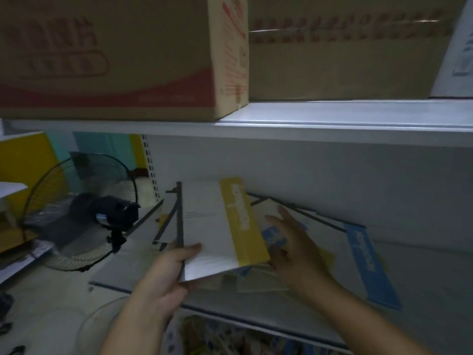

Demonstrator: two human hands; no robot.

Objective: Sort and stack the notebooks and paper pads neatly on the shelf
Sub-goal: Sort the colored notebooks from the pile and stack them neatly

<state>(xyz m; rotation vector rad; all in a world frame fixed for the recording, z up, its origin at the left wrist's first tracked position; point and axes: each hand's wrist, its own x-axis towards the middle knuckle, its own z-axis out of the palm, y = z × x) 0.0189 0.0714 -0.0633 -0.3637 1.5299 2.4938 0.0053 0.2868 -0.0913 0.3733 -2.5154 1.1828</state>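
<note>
My left hand (166, 275) grips the lower left corner of a white paper pad with a yellow band (220, 226), held tilted above the middle shelf (435, 278). My right hand (294, 242) is beside the pad's right edge with its fingers spread; whether it touches the pad is unclear. Under the pad, several more pads lie scattered on the shelf, among them one with a blue patch (275, 235). A pad with a blue band (371, 265) lies slanted to the right. Thin dark-edged pads (169, 219) lean behind the held pad on the left.
Two large cardboard boxes (115, 55) (345, 55) stand on the upper shelf (332, 116). A black standing fan (84, 213) is at the left, close to the shelf end. Colourful packaged goods (217, 336) fill the lower shelf.
</note>
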